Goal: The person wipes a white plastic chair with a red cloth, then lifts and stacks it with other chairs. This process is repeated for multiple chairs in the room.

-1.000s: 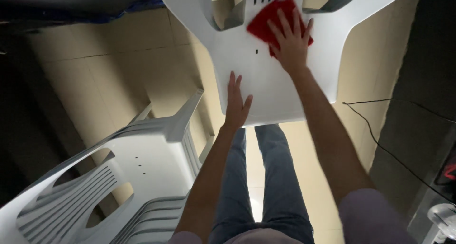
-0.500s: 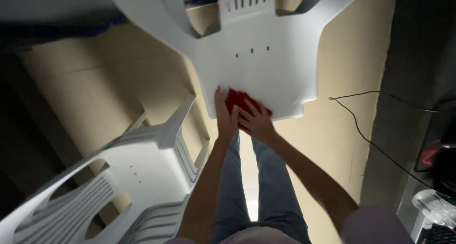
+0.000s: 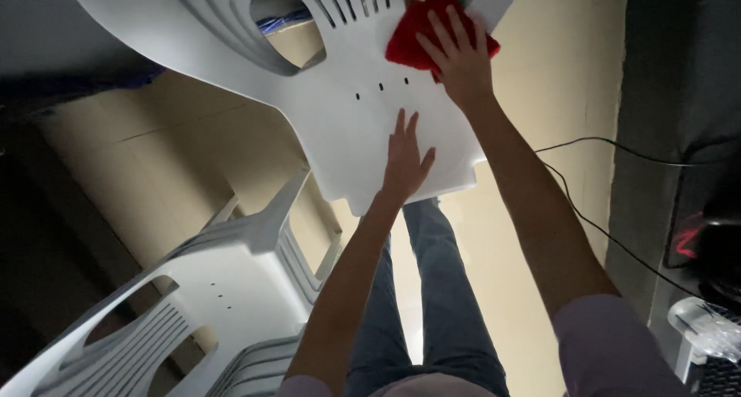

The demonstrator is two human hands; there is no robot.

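Soft red cloth (image 3: 413,34), smooth slatted plastic chair (image 3: 340,96)

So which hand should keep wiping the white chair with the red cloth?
Probably the right hand: it already presses the red cloth flat against the white chair near the backrest slots. The left hand lies bare on the seat, seemingly steadying it, apart from the cloth.

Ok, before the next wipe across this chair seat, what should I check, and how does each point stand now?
1. Red cloth under right hand: ok, palm flat on it.
2. Left hand bracing white chair: ok, flat on seat near its front edge.
3. Cloth on seat: ok, near the slatted back.
4. Stacked chairs apart from hands: ok.
5. Black cable clear of feet: cannot tell.
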